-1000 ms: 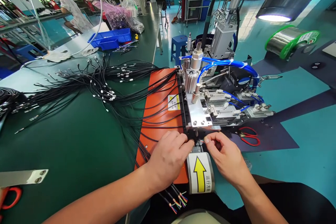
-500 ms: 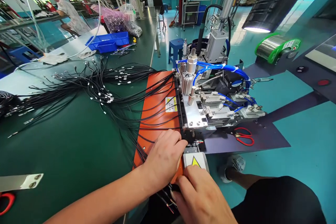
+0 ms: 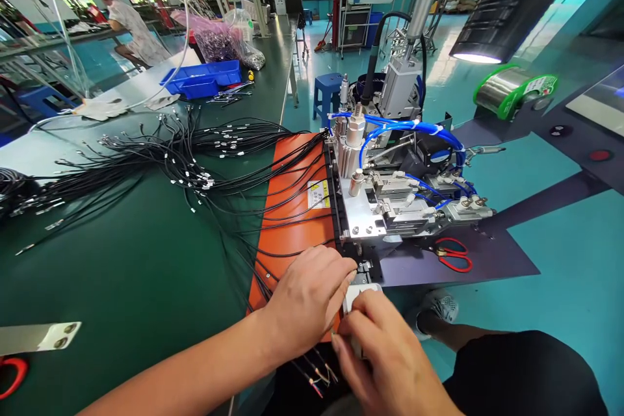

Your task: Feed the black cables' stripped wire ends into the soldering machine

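Observation:
My left hand (image 3: 312, 292) is closed at the front of the soldering machine (image 3: 390, 188), over the right edge of an orange plate (image 3: 292, 208). Black cables (image 3: 273, 252) run in under it, and it seems to grip one, though its fingers hide most of that. My right hand (image 3: 390, 351) is pinched close beside the left fingertips, over a white cover (image 3: 361, 290); whatever sits in its fingers is hidden. Below both hands, several stripped cable ends (image 3: 319, 377) show coloured and bare wires. A small metal clamp (image 3: 363, 270) lies just past my left fingertips.
A large bundle of black cables (image 3: 160, 149) with white tips spreads over the green table (image 3: 146, 273). Red-handled scissors (image 3: 453, 255) lie right of the machine. A solder spool (image 3: 514, 91) and black lamp (image 3: 517, 6) stand at the right. Blue trays (image 3: 205, 78) sit farther back.
My left hand has shifted slightly right, and the coloured wire ends at the clamp no longer show. My right hand has moved a little right, uncovering more stripped cable ends below.

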### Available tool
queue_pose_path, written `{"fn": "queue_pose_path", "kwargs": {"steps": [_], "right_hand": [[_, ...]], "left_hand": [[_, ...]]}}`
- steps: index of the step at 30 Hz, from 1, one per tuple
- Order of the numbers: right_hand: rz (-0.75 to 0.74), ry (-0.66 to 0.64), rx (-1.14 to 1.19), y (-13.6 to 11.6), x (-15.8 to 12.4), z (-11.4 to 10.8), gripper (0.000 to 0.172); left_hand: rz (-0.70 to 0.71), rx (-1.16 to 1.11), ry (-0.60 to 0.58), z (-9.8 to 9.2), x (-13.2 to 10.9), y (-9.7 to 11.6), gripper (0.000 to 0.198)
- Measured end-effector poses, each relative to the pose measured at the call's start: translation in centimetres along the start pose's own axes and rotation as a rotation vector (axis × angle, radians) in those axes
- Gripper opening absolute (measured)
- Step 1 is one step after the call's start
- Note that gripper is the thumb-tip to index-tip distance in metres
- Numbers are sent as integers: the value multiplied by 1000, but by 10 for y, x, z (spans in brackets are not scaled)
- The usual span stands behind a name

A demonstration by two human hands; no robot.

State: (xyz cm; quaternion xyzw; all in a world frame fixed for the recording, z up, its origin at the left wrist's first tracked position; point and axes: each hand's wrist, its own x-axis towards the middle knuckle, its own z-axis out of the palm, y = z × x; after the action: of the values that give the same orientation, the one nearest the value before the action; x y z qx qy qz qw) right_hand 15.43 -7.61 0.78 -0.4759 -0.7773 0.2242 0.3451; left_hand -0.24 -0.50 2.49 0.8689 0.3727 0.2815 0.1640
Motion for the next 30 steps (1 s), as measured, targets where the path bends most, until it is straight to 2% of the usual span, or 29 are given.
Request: {"fn": "queue_pose_path", "kwargs": {"steps": [6,11,14,17,22,30], "right_hand": [[142,-17,-59,30,19,-39,15],[112,-22,-79,48,15,-55,13],[115,34,-75,52,8,-56,14],[156,131,-80,55,0,-50,28],[183,230,-95,57,-10,-39,26],[182,314,-99,49,-12,-33,24]], "left_hand": [[53,-105,-63,2,1,-3,16],[103,-116,-32,17,2,-4,17],[75,-122,10,27,1,-3,13],[46,-102,45,30,1,-2,12],[37,-92,49,29,0,-2,13],[36,-79,62,29,-1,-1,12]]}}
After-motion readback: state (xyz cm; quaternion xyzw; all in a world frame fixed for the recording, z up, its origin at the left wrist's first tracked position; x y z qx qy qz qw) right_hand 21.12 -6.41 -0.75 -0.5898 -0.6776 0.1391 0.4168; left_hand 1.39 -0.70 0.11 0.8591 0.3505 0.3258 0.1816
